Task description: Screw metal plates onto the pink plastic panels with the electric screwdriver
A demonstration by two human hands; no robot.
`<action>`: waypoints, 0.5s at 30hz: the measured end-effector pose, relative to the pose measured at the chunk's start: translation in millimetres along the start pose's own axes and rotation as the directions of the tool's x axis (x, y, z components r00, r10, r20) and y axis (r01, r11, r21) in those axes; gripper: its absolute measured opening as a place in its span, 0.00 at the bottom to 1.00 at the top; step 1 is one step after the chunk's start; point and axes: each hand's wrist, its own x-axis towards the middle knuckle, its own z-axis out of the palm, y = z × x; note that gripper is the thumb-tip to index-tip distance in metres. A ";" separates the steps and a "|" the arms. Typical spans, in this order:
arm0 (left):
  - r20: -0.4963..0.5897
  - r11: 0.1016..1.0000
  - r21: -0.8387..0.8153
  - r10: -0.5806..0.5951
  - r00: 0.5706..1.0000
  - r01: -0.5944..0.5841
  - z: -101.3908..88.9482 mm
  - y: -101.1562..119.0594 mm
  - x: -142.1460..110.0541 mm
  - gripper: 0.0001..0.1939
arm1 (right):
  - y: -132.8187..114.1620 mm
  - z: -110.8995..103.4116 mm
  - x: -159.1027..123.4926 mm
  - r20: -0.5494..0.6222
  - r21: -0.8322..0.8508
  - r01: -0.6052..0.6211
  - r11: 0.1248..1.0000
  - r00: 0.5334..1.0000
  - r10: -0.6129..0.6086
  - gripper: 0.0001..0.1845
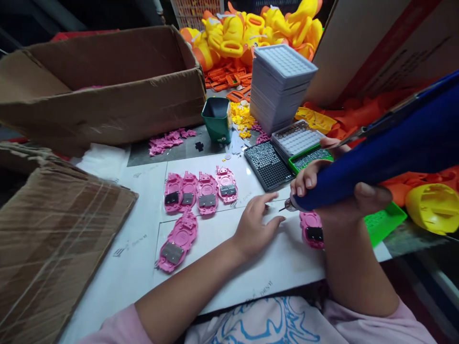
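- White sheet (222,239) covers the work surface, with a brown cardboard box (132,102) at its far left.
- Blue power driver (380,155) slants down from the right.
- Right hand (333,191) has its fingers curled around the driver near its nose.
- Left hand (253,227) is over the sheet, finger and thumb spread either side of the driver's tip; whether they touch anything tiny is hard to tell.
- Stack of white trays (278,91) stands behind a black tray (268,165) of small metal pieces.
- Green cup (217,122) stands left of the stack.
- Pink shells (207,187): four in a row, one nearer, one beside the right forearm.
- Thin bit (282,209) points at the sheet.
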 end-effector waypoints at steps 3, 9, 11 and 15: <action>0.063 0.902 0.262 0.339 0.939 -0.343 -0.3 8.1 -4.3 0.17 | -9.0 -2.9 0.6 -0.087 -0.060 0.006 0.998 0.996 -0.011 0.22; 0.606 0.684 0.288 0.412 0.680 -0.670 21.4 20.2 -15.1 0.23 | -22.7 -13.9 4.1 -0.294 -0.161 0.053 0.986 0.951 -0.099 0.18; 0.656 0.687 0.327 0.329 0.679 -0.649 25.7 20.7 -15.7 0.26 | -23.0 -16.3 5.1 -0.309 -0.187 0.073 0.980 0.942 -0.129 0.19; 0.637 0.709 0.367 0.280 0.718 -0.602 23.3 19.6 -15.2 0.21 | -21.0 -14.4 5.8 -0.277 -0.166 0.053 0.985 0.956 -0.098 0.19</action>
